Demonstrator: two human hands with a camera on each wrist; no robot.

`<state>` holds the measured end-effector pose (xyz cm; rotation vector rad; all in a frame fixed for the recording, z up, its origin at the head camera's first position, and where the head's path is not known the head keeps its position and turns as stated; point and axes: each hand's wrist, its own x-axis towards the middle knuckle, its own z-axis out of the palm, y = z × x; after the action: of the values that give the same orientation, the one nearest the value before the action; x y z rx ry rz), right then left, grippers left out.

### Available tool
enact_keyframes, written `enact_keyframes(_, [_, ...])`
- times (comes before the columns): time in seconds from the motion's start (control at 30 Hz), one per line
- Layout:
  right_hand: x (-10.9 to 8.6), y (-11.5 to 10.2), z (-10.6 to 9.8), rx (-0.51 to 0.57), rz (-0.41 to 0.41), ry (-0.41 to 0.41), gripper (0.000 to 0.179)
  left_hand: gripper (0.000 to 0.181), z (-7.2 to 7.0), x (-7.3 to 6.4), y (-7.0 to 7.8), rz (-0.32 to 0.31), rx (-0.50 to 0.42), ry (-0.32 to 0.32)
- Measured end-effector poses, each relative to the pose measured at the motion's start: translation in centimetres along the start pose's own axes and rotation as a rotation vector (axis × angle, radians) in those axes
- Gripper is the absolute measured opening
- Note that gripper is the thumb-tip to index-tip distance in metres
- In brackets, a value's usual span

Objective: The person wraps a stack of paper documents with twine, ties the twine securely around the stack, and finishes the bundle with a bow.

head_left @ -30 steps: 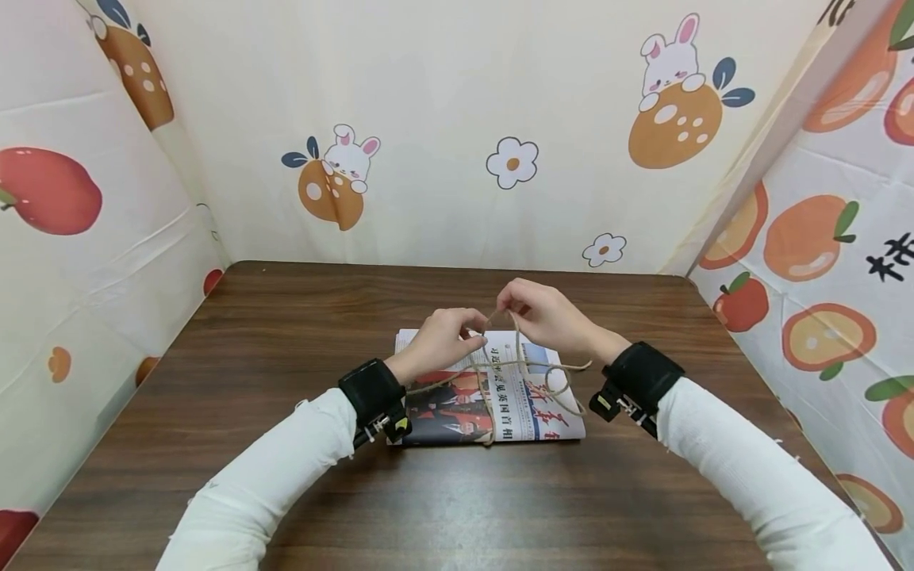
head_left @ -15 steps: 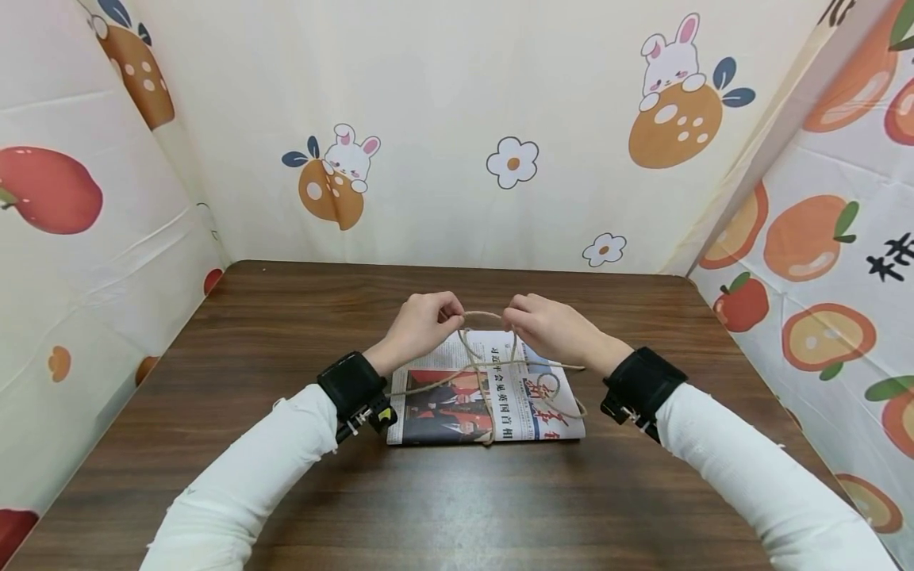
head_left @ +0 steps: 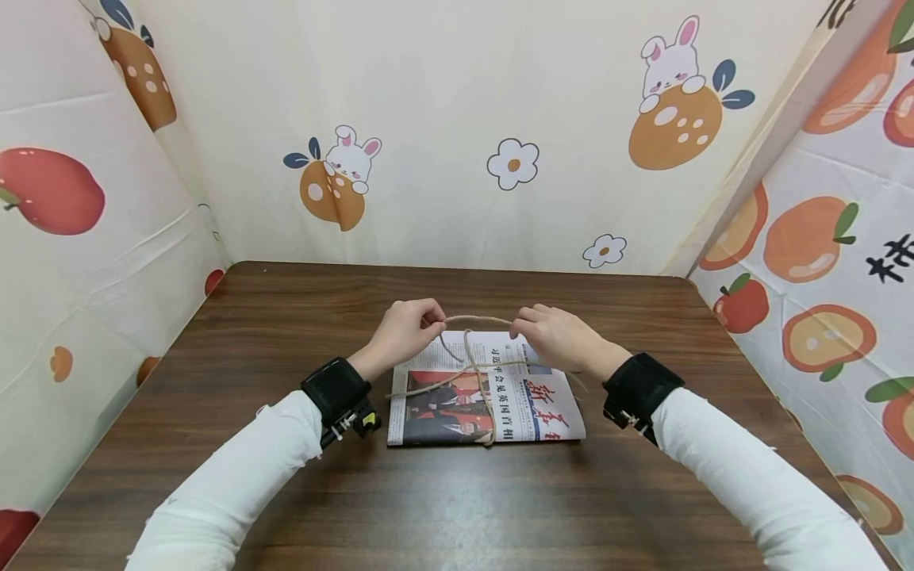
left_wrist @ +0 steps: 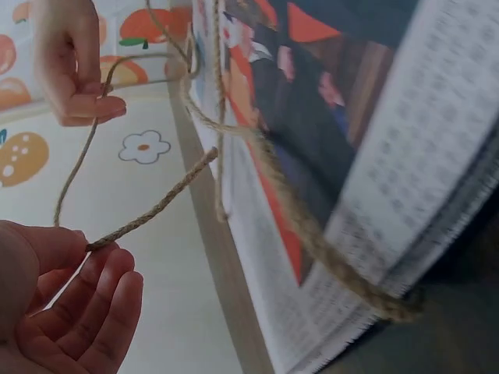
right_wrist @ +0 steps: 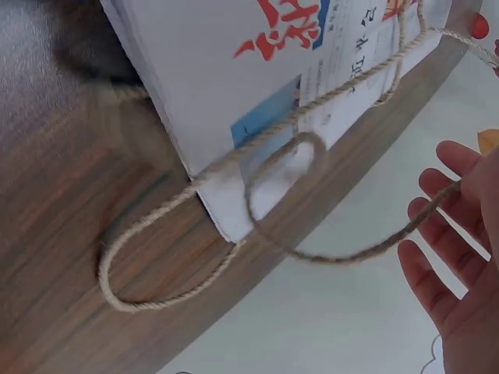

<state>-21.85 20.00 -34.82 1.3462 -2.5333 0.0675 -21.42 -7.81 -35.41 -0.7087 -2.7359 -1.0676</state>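
A folded newspaper (head_left: 524,420) lies flat on the table, wrapped lengthwise and crosswise with thin jute twine (head_left: 477,319). The strands cross near its middle. Beyond its far edge, my left hand (head_left: 403,331) pinches the twine between thumb and index finger, a short free end sticking out in the left wrist view. My right hand (head_left: 555,337), above the far right corner, holds the twine between thumb and fingers. Between the hands the strand bows slightly upward. In the right wrist view, twine (right_wrist: 335,259) trails from the right hand in a loose curve beside the paper.
The brown wooden table (head_left: 443,507) extends around the newspaper. A printed cloth (head_left: 428,222) hangs behind the table's far edge, with further patterned cloths at both sides. Another loop of twine reaches past the newspaper's right edge.
The hands have moved apart, the left one leftward and the right one slightly right and down. The strand between them has lengthened, and the loose loop on the newspaper's right side has been drawn away.
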Motion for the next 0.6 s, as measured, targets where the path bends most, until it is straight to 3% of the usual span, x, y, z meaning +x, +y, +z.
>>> enact_keyframes(0.2, [-0.4, -0.1, 1.2, 0.018, 0.012, 0.023, 0.012, 0.004, 0.2, -0.4, -0.9, -0.007, 0.0, 0.012])
enact_keyframes(0.4, [-0.5, -0.7, 1.8, 0.034, 0.008, 0.007, 0.011, 0.004, 0.4, -0.7, -1.4, -0.068, 0.013, -0.056])
enact_keyframes(0.6, [-0.2, -1.8, 1.8, -0.001, 0.007, 0.062, 0.01, 0.003, 0.8, -1.0, -1.8, -0.077, 0.019, -0.08])
